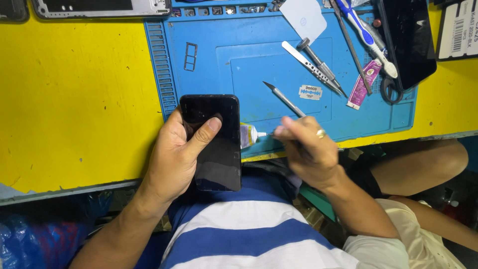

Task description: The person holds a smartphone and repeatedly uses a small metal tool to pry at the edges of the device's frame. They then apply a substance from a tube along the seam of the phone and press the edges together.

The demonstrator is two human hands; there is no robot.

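A phone repair workshop; blue repair mat (199, 30) on a yellow bench (74, 99); screwdriver (321, 65), tweezers (308, 62), blades.

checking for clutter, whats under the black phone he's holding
The left hand cradles the black phone from below. A small glue tube sticks out at its right edge; the rest of the tube is hidden.

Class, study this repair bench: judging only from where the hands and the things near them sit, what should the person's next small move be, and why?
Probably bring the small white glue tube up to the black smartphone's right edge. The left hand grips the phone, thumb across its dark screen, while the ringed right hand pinches at the tube's thin nozzle tip, the tube lying beside the phone on the blue mat.
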